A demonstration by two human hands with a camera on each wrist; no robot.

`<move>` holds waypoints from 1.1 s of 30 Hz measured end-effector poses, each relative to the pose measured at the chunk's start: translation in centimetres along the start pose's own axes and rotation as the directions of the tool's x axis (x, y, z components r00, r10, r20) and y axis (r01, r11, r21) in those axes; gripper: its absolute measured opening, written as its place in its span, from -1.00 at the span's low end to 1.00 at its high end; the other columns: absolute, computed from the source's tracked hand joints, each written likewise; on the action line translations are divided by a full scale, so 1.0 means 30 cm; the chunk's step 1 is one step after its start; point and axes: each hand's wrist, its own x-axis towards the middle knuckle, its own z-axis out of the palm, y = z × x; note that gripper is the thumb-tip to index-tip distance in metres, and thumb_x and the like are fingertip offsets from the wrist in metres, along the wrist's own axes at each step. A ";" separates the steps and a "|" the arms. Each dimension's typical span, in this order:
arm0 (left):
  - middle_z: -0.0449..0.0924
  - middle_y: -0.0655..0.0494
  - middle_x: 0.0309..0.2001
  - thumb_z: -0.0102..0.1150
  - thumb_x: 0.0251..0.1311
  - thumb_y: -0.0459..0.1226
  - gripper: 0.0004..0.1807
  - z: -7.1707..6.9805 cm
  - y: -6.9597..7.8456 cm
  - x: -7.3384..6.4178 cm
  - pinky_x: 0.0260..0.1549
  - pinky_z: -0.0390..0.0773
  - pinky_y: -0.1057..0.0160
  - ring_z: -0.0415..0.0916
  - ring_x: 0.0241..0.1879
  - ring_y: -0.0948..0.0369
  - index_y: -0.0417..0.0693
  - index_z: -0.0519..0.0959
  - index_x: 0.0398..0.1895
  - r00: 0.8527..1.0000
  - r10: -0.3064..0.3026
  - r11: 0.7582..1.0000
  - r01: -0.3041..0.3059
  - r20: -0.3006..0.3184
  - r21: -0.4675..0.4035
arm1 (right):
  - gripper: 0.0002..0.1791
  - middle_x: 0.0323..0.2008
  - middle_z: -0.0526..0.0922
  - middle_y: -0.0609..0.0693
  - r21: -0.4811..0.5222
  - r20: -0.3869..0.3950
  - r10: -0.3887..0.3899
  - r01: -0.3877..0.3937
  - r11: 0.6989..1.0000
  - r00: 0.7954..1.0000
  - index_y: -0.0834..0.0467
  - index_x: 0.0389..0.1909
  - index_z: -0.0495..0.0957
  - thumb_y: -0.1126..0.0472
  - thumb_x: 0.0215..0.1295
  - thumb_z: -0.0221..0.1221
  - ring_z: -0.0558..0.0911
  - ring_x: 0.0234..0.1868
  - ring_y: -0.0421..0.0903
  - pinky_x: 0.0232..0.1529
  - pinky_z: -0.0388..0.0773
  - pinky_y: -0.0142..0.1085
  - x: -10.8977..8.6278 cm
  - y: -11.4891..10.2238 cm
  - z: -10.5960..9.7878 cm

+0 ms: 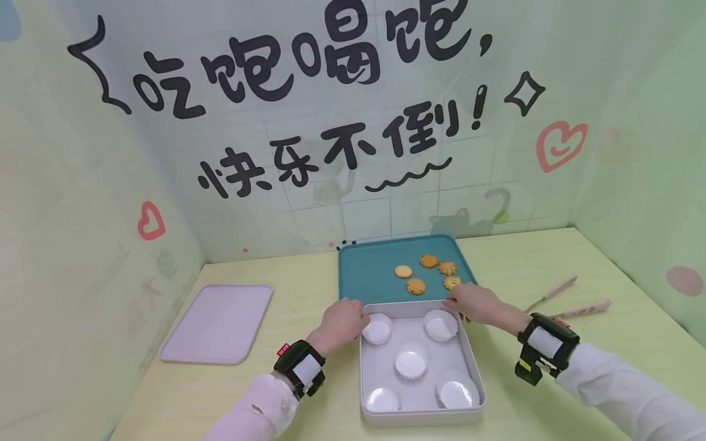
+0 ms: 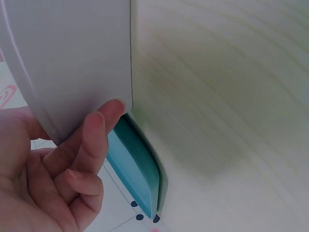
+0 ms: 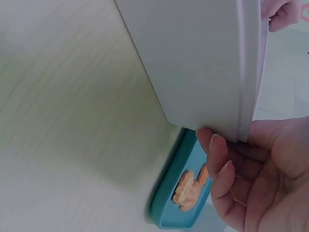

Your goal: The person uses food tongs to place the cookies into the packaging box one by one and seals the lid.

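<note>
A white rectangular box [image 1: 421, 419] stands on the table with several fluted white paper baking cups [image 1: 410, 362] inside, one near each corner and one in the middle. My left hand [image 1: 339, 321] grips its far left corner, thumb side at the rim; in the left wrist view the fingertips [image 2: 115, 107] press the outer wall. At the far right corner, my right hand [image 1: 477, 302] holds the box likewise, with fingers [image 3: 218, 150] curled against the outside. Directly behind the box lies a teal tray [image 1: 366, 269] carrying several cookies [image 1: 416, 286], one partly covered by the right hand.
A pale lilac tray [image 1: 217, 324] lies at the left of the table. Two pink-handled utensils [image 1: 587, 308] lie to the right, their far ends partly hidden by the right wrist. A printed wall [image 1: 309, 226] bounds the table's back.
</note>
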 end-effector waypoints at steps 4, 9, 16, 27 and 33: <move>0.20 0.15 -0.77 0.00 0.15 -0.32 -0.69 0.005 -0.002 0.001 -0.83 0.17 0.39 0.17 -0.81 0.31 -0.09 0.33 -0.75 1.000 -0.006 1.000 0.006 -0.006 0.002 | -0.67 -0.81 0.37 -0.06 -0.009 -0.003 -0.006 0.006 1.000 1.000 0.14 -0.68 0.47 0.26 0.30 0.01 0.37 -0.79 -0.22 -0.75 0.29 -0.35 0.003 0.004 0.003; 0.21 0.16 -0.78 0.00 0.14 -0.32 -0.69 0.013 -0.009 0.004 -0.83 0.17 0.38 0.17 -0.80 0.30 -0.08 0.33 -0.76 1.000 -0.011 1.000 0.011 -0.012 -0.012 | -0.69 -0.81 0.37 -0.07 -0.023 -0.005 -0.013 0.013 1.000 1.000 0.13 -0.66 0.48 0.26 0.30 0.01 0.37 -0.79 -0.24 -0.75 0.28 -0.36 0.007 0.009 0.008; 0.25 0.14 -0.77 -0.01 0.14 -0.31 -0.70 0.021 -0.007 0.013 -0.83 0.19 0.37 0.20 -0.81 0.30 -0.09 0.32 -0.74 1.000 -0.006 0.999 0.005 -0.018 -0.033 | -0.69 -0.81 0.33 -0.08 -0.032 -0.033 -0.026 0.024 0.999 0.999 0.13 -0.65 0.48 0.26 0.31 0.00 0.37 -0.79 -0.24 -0.75 0.28 -0.37 0.000 0.014 0.004; 0.20 0.13 -0.74 -0.12 0.29 -0.13 -0.64 0.012 0.000 -0.045 -0.80 0.17 0.33 0.21 -0.76 0.25 -0.12 0.32 -0.64 0.998 -0.028 0.997 0.024 -0.062 -0.074 | -0.63 -0.69 0.46 0.02 0.101 -0.078 0.132 -0.123 0.987 0.988 0.26 -0.39 0.55 0.01 0.32 -0.01 0.40 -0.70 -0.13 -0.66 0.31 -0.30 -0.045 0.032 -0.070; 0.20 0.12 -0.75 -0.17 0.31 -0.05 -0.55 0.012 -0.004 -0.136 -0.80 0.17 0.28 0.22 -0.76 0.22 -0.11 0.32 -0.68 0.994 -0.104 0.991 0.101 -0.034 -0.089 | -0.40 -0.82 0.22 -0.08 -0.008 -0.186 0.361 -0.369 0.930 0.914 0.12 -0.80 0.26 -0.17 0.33 -0.15 0.17 -0.77 -0.20 -0.71 0.18 -0.23 -0.113 0.137 -0.171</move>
